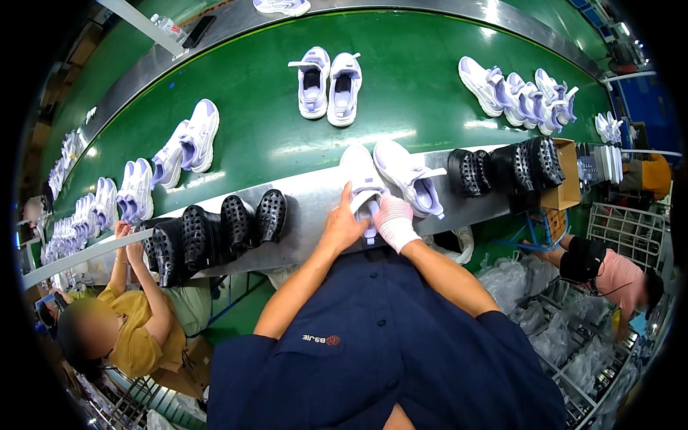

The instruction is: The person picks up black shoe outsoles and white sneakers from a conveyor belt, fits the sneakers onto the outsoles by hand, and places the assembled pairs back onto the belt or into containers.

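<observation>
Right in front of me, a white and lavender sneaker (358,166) rests on the metal ledge with its toe pointing away. My left hand (345,226) is bare and grips the left side of its collar, thumb along the opening. On my right hand (395,223) is a pale striped knit glove. Its fingers close on the right side of the same collar, and the fingertips are partly hidden at the opening. Touching or just beside it on the right lies the matching sneaker (410,178), angled, its strap sticking out.
Black perforated shoe lasts (271,216) stand on the ledge at left, more black lasts (513,168) at right by a cardboard box (565,172). Sneaker pairs (344,89) sit along the green belt (408,79). Co-workers are at left (129,322) and right (620,279).
</observation>
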Motion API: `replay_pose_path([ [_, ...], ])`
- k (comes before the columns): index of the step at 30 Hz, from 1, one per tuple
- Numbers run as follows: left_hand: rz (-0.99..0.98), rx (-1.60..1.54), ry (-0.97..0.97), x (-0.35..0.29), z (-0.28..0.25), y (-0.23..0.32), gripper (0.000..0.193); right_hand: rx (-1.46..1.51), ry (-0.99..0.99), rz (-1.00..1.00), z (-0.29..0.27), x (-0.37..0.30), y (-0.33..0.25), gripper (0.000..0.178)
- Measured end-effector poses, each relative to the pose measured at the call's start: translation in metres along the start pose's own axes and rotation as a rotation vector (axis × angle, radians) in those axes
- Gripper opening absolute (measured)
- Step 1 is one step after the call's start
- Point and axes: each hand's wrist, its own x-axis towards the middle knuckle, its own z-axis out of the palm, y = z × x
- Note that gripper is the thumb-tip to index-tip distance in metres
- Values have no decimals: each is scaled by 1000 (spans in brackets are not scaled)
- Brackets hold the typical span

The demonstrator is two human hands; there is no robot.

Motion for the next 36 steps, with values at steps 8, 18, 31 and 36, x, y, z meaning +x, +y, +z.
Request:
replay_pose_path([
  [8, -142, 186, 123, 7, 15, 9, 81, 80, 64, 31, 2, 4, 0, 27],
  [18, -9, 381, 315, 28, 28, -1, 65, 125, 62, 39, 3, 7, -1, 25],
  [31, 504, 341, 49, -55, 7, 35, 69, 5, 377, 162, -82, -36, 101, 29],
  [36, 516, 277, -182, -36, 22, 48, 77, 318, 121, 70, -54, -24, 67, 27],
])
